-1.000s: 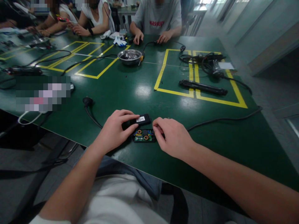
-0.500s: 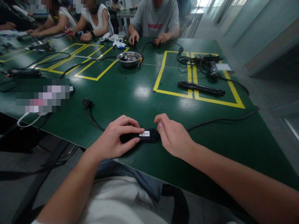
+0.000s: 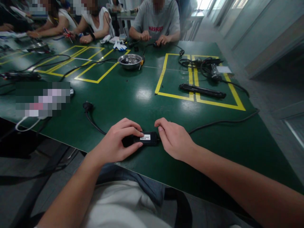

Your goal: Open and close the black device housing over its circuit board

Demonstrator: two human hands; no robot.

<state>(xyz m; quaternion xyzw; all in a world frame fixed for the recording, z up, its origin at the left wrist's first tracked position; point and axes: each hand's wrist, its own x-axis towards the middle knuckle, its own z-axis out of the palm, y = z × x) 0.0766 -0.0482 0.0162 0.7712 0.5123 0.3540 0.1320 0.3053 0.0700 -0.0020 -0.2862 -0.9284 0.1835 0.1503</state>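
A black power adapter [image 3: 152,139] with a white printed label lies flat on the green table near its front edge. My left hand [image 3: 121,139] grips its left end, thumb on the near side and fingers over the top. Curled at the adapter's right end is my right hand [image 3: 174,137], its fingers closed around where the cable meets the box; the fingertips' hold is partly hidden. A black cord [image 3: 223,123] runs off to the right from under that hand. On the left, another cord ends in a black mains plug [image 3: 87,106].
A metal bowl [image 3: 130,61] of small dark parts stands mid-table. A black rod-like bundle [image 3: 202,91] and coiled cables [image 3: 206,68] lie around yellow tape outlines at right. A blurred-out pinkish object [image 3: 47,103] is at left. Across the table, people handle cables and tools.
Both my hands stay almost in place on the adapter, with the view shifted slightly. Across the table, the person in grey has raised one hand off the tabletop, leaving a small dark piece there.
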